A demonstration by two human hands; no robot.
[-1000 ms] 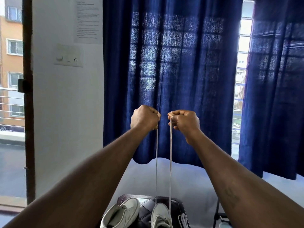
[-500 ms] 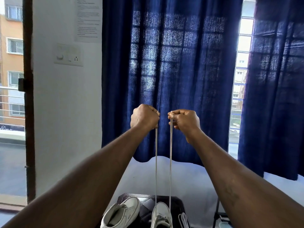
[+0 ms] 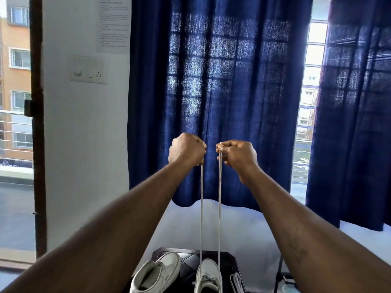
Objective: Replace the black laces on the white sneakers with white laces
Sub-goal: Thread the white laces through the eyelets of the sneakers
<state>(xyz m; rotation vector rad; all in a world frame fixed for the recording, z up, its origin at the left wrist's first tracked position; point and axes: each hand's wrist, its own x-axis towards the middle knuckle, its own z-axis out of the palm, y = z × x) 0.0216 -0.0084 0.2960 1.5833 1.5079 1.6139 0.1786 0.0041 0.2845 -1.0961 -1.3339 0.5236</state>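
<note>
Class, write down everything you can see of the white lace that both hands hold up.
The white lace is thin and flat. Its two ends rise as taut, near-parallel strands from the sneaker directly below. The left hand grips one end in a fist; the right hand pinches the other, its tip poking above the fingers.

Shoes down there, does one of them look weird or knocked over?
Yes. The shoe on the left leans over on its side on the dark table, while the other shoe stands upright, its white lace pulled up tight by the left hand and right hand.
</note>
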